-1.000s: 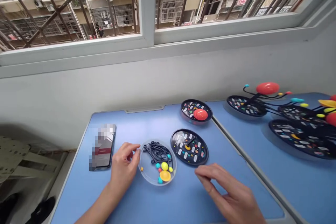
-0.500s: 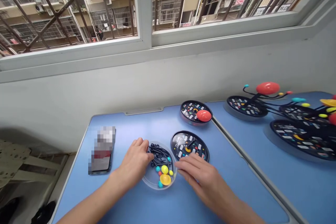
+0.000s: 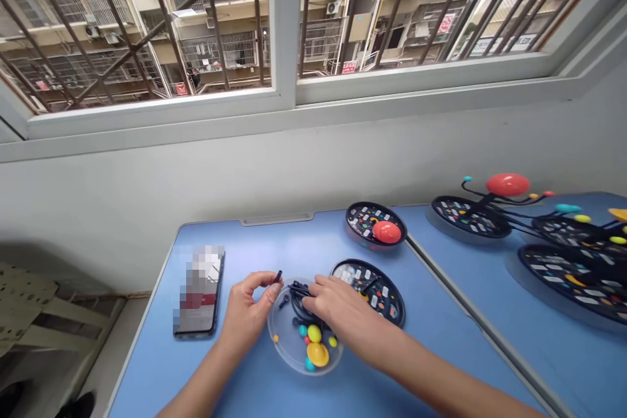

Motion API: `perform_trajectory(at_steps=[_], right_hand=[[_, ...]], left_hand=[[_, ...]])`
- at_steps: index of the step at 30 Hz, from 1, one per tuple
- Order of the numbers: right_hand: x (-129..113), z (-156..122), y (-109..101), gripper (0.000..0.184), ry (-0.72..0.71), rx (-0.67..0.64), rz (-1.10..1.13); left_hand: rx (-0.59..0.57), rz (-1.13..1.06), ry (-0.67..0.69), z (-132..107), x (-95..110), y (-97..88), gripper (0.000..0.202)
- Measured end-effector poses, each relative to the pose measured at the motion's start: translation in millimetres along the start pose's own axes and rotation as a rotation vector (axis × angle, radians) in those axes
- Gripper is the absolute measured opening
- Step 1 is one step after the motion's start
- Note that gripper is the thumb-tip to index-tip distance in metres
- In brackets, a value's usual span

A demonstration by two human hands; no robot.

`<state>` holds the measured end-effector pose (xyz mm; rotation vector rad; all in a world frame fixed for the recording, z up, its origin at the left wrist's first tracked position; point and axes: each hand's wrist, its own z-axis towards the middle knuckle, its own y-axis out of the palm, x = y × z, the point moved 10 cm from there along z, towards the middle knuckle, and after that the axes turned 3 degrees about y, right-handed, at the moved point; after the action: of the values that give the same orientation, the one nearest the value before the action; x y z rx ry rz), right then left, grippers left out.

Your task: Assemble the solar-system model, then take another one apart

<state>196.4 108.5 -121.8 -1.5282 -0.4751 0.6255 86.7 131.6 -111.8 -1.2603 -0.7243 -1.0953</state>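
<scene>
Pinched between the thumb and forefinger of my left hand (image 3: 252, 307) is a small black tube (image 3: 279, 276), held up at the left rim of a clear round plastic tub (image 3: 287, 359). My right hand (image 3: 343, 310) reaches over the tub's far right side, its fingers curled down on a bundle of thin black rods (image 3: 300, 300). Whether it grips any of them is hidden. Inside the tub lie a yellow ball (image 3: 314, 334), an orange ringed piece (image 3: 318, 354), a teal ball (image 3: 310, 364) and several smaller coloured beads.
Behind my right hand lies a black printed disc (image 3: 392, 297). Farther back sits a round base with a red dome (image 3: 386, 232). A phone (image 3: 200, 300) rests at the left. Assembled planet models (image 3: 508, 185) stand on the adjoining table at right.
My left hand has lifted out of the tub with the small black tube. My right hand has moved from the tub's right rim onto the black rods.
</scene>
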Motion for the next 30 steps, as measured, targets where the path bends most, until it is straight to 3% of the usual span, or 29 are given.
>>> perform_trajectory(at_steps=[3,6,9,13,18,24,30], right_hand=[[5.6,-4.0,-8.3,0.026,0.026,0.066,0.23],[20.1,-10.7,-13.6,0.021,0.127,0.167,0.609],[38.6,-17.6,-6.9,0.01,0.287,0.262,1.003],[40.7,-19.2,7.8,0.02,0.361,0.266,1.367],[36.7,-18.8,11.2,0.02,0.391,0.29,1.492],[25.3,-15.2,22.9,0.019,0.403,0.216,1.633],[36.1,-22.2,20.6,0.023,0.43,0.28,1.68]], left_hand=[[0.022,-0.159,-0.089,-5.5,-10.9,-2.9,0.026],[0.015,-0.337,-0.183,-11.4,-21.9,1.6,0.032],[-0.005,-0.444,-0.227,-14.9,-26.1,8.8,0.033],[-0.08,-0.446,-0.235,-18.5,-23.4,19.6,0.035],[-0.132,-0.422,-0.215,-23.1,-16.6,25.9,0.028],[-0.188,-0.378,-0.174,-22.4,-9.4,32.0,0.027],[-0.17,-0.26,-0.113,-21.0,-9.4,27.2,0.025]])
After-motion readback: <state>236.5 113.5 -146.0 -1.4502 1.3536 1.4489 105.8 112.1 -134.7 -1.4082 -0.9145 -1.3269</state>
